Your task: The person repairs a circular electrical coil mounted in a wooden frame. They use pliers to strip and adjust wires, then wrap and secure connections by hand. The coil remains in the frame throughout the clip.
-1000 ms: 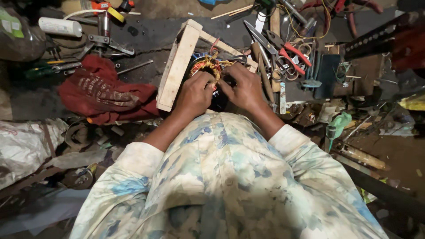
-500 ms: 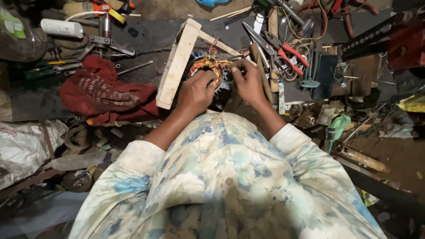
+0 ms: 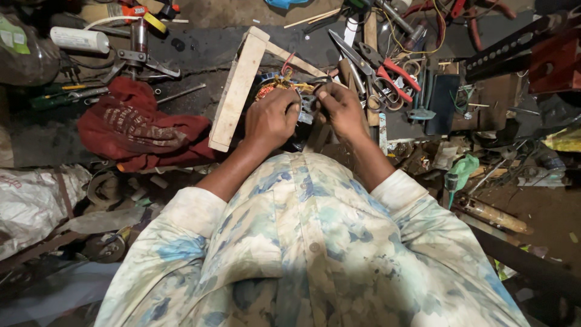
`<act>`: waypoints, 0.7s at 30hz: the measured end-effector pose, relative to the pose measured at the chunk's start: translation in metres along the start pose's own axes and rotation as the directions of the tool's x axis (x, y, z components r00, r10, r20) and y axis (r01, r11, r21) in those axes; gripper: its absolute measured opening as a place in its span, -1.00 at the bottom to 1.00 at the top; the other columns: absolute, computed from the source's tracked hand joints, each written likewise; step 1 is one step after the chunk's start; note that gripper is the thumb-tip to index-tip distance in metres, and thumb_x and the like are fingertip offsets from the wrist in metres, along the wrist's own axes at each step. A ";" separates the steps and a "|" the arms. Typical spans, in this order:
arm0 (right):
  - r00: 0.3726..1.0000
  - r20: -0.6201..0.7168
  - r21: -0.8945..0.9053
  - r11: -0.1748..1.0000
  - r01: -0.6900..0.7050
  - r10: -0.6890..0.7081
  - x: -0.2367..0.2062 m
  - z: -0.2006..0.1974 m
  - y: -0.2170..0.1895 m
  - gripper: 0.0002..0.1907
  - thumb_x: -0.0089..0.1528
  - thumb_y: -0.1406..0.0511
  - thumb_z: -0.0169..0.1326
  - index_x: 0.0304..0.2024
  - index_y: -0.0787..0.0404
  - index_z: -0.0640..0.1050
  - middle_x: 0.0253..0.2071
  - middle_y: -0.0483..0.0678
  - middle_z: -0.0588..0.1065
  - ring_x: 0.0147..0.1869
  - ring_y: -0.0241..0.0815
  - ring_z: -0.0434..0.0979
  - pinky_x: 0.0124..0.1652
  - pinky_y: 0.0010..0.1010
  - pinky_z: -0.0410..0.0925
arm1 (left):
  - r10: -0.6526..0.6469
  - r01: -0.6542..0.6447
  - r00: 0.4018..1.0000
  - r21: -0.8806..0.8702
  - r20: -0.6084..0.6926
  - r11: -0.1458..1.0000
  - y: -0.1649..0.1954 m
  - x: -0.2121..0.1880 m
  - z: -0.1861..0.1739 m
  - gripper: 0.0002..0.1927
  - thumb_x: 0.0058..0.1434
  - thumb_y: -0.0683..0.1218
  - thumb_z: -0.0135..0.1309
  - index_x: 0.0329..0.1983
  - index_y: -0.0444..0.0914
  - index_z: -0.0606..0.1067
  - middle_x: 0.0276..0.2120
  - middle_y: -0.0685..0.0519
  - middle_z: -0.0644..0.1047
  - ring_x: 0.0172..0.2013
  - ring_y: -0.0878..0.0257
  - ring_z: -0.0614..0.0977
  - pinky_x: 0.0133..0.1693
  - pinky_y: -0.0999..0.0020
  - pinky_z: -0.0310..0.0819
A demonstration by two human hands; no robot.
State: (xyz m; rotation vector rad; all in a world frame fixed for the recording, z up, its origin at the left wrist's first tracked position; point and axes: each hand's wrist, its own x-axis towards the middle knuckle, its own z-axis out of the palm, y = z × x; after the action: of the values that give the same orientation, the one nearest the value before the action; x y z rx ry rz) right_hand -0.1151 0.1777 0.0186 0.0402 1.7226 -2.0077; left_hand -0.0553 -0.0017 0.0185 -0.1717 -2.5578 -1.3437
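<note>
Two hands meet over one small wound coil assembly (image 3: 284, 88), a dark round body with orange and copper-coloured wire showing at its top, which sits on the dark work surface (image 3: 200, 51) just above the middle of the view, tucked against the inner corner of a pale wooden frame (image 3: 239, 91). Half a second ago the right hand was lifted off toward one o'clock with a gap between it and the winding; now it has closed back in. The right hand (image 3: 344, 109) pinches something thin at the coil's three o'clock edge, thumb against fingertips, though whether that is a wire end or a slip of insulation is too small to tell. The left hand (image 3: 270, 118) is curled over the body from seven o'clock, fingers clamped round it, and has hardly shifted across the three pictures. Judging by that, the work is a repeated pull and tuck at the winding, with the left hand acting as the vice.

At nine o'clock of the coil lies a crumpled red cloth (image 3: 142, 130). At two o'clock a pair of red-handled pliers (image 3: 387, 69) rests among loose cutters and cable. Farther out at ten o'clock stands a small metal puller tool (image 3: 138, 51), with a white cylinder (image 3: 78, 39) beyond it. At four o'clock, near the right sleeve, a green-handled screwdriver (image 3: 460, 169) lies in the clutter.
</note>
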 end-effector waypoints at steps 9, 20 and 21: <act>0.944 0.169 -0.407 0.852 0.329 -0.284 -0.005 -0.008 0.016 -0.76 0.21 0.31 0.29 -0.15 0.31 0.57 -0.30 -0.12 0.55 -0.28 -0.41 0.47 -0.29 -0.53 0.36 | -0.015 0.014 1.000 0.053 0.010 0.998 -0.004 0.001 0.004 -0.89 0.26 -0.12 0.12 -0.16 -0.19 0.53 -0.27 -0.06 0.57 -0.24 -0.12 0.62 -0.21 0.02 0.50; 0.937 0.049 -0.547 0.776 0.315 -0.346 -0.018 -0.014 0.008 -0.81 0.21 0.36 0.26 -0.18 0.33 0.56 -0.32 -0.02 0.55 -0.27 -0.30 0.47 -0.24 -0.43 0.39 | 0.057 -0.060 0.998 0.109 0.026 0.992 0.006 0.001 0.007 -0.90 0.24 -0.13 0.15 -0.17 -0.18 0.56 -0.25 -0.04 0.57 -0.26 -0.09 0.63 -0.25 0.04 0.50; 0.955 0.047 -0.521 0.808 0.274 -0.294 -0.019 -0.014 0.006 -0.77 0.18 0.36 0.27 -0.16 0.33 0.54 -0.32 0.00 0.54 -0.28 -0.26 0.45 -0.24 -0.40 0.39 | 0.060 -0.063 0.998 0.117 0.027 0.991 0.006 0.001 0.007 -0.89 0.24 -0.13 0.16 -0.17 -0.17 0.56 -0.26 -0.04 0.57 -0.27 -0.09 0.63 -0.26 0.04 0.50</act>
State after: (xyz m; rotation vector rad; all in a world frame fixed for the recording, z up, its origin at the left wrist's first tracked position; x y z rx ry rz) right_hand -0.1000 0.1973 0.0162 -0.3914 2.3616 -1.6533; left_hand -0.0561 0.0077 0.0197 -0.2441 -2.6194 -1.1725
